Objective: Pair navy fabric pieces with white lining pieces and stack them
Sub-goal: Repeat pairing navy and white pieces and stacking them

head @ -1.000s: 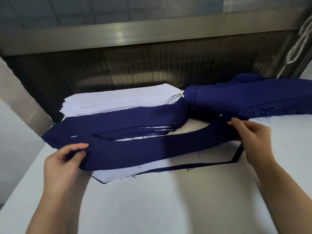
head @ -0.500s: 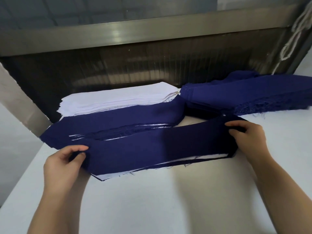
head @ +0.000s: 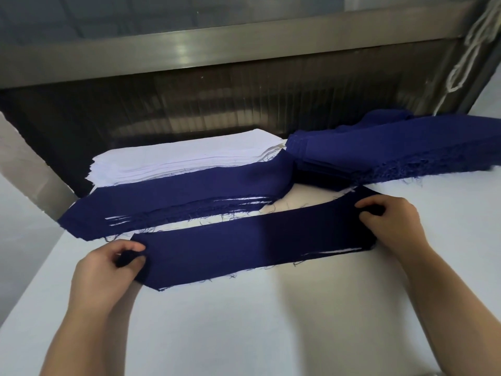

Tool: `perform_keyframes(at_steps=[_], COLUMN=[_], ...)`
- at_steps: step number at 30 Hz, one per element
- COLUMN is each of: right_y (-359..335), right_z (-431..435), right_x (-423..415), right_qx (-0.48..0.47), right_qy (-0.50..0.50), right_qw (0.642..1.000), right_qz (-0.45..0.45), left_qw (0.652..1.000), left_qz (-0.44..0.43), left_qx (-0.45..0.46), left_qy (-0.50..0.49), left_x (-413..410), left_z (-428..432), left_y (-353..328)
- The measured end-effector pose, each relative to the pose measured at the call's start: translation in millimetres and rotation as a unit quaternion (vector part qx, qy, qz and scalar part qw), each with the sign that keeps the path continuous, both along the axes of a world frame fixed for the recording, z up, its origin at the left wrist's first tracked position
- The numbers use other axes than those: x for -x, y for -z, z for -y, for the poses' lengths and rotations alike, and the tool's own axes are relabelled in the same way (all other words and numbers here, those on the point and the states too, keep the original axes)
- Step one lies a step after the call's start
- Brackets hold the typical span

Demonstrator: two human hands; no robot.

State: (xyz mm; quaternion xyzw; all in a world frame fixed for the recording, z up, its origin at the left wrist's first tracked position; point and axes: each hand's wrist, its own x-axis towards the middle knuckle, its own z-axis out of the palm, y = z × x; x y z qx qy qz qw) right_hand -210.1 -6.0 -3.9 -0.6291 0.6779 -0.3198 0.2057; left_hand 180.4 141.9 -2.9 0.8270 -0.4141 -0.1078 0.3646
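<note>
A long navy fabric piece (head: 252, 245) lies flat on the white table, covering a white lining piece whose edge (head: 336, 251) peeks out along its near side. My left hand (head: 108, 270) pinches the navy piece's left end. My right hand (head: 390, 226) pinches its right end. Just behind lies a stack of paired navy and white pieces (head: 173, 204). Further back sits a pile of white lining pieces (head: 184, 158), and to its right a pile of navy pieces (head: 393, 150).
The white table (head: 271, 321) stretches toward me. A dark ribbed panel (head: 244, 104) under a metal rail (head: 217, 52) closes off the back. A white cord (head: 466, 50) hangs at the upper right. A grey post (head: 32, 169) stands at the left.
Both hands have lowered the navy piece from a raised, sagging hold down flat onto the white lining piece, nearer to me and apart from the paired stack.
</note>
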Motion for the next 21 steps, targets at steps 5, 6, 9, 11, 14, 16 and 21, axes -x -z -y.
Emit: perform_keyframes(at_steps=[5,6,9,11,14,16,21], right_y=[-1.3,-1.5,-1.9,-2.0,-0.8,0.5,0.2], right_z=[-0.2,-0.3,0.1,0.7,0.7,1.0,0.3], right_x=[-0.6,-0.9,-1.5,-0.9,0.6,1.2,-1.8], right_qx=[0.023,0.026,0.018,0.001,-0.01,-0.019,-0.058], right_qy=[0.026,0.028,0.018,0.001,-0.008,0.003,0.009], right_qw=[0.998,0.998,0.999,1.0,0.998,0.994,0.981], right_qz=[0.045,0.05,0.038,0.002,-0.061,-0.105,-0.186], left_qw=[1.0,1.0,1.0,1.0,1.0,0.999,0.986], left_qz=[-0.015,-0.017,-0.016,-0.014,-0.003,0.024,0.119], left_qx=[0.011,0.015,0.013,0.005,-0.004,-0.01,-0.118], left_qy=[-0.009,-0.014,-0.021,-0.021,-0.029,-0.038,-0.018], left_x=[-3.3,-3.2,-1.2,0.9,1.7,3.0,5.3], left_z=[-1.0,-0.9,-0.1,-0.3,-0.9,-1.3,-1.1], left_y=[0.0,0.1,-0.2,-1.6,-3.3,-4.3,-2.3])
